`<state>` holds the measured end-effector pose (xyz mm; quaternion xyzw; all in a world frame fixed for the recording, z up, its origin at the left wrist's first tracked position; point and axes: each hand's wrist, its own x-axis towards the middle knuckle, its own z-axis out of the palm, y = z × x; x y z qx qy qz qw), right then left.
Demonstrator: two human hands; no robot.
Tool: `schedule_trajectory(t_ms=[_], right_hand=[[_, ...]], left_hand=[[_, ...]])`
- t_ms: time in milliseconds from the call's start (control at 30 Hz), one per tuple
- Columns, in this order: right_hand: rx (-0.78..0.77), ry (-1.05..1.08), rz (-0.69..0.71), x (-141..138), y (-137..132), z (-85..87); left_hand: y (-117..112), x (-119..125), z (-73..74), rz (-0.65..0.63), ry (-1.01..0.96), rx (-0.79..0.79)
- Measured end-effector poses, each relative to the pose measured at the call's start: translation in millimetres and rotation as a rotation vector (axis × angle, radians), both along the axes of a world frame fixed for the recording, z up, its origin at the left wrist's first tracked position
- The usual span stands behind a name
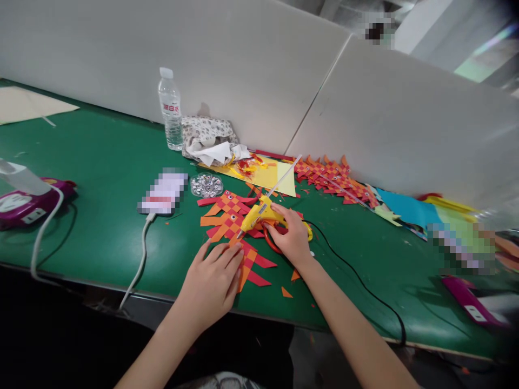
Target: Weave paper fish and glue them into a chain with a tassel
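Note:
My right hand (291,236) is closed around a yellow glue gun (259,212). A clear glue stick (285,175) juts from its back end, and the nozzle points down and left, close to my left fingertips. My left hand (214,278) lies with fingers spread over a red and orange woven paper fish (248,263), covering part of it. Just beyond are more woven paper fish (232,202) with stick-on eyes. Red-handled scissors (271,240) lie partly hidden beneath my right hand.
A round box of googly eyes (206,185), a phone (164,192) on a cable and a water bottle (170,111) stand to the left. Woven fish (328,178) are piled by the partition. A black cord (357,273) runs off the right front edge. Purple power strips (36,202) sit at both sides.

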<state>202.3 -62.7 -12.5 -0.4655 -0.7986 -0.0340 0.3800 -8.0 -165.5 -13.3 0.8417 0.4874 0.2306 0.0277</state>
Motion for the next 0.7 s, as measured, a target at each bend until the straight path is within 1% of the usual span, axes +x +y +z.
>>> schedule_trajectory(t_ms=[267,367,467,567,633,700], right_hand=[[-0.019,0.013,-0.002,-1,-2,-0.2],[-0.034,0.048,-0.035,-3,-2,2.0],[-0.084,0.158,-0.149,4,2,4.8],[-0.142,0.265,-0.313,23,10,5.1],[-0.153,0.241,-0.44,41,16,4.6],[-0.121,0.159,-0.536,54,20,6.3]], left_hand=[[1,0,0.1,-0.01,-0.036,-0.012],[1,0,-0.6,-0.011,-0.041,0.0],[1,1,-0.8,-0.01,-0.05,0.004],[2,2,-0.6,-0.012,-0.068,0.007],[2,2,-0.1,-0.013,-0.081,0.005],[2,2,0.4,-0.01,-0.091,-0.001]])
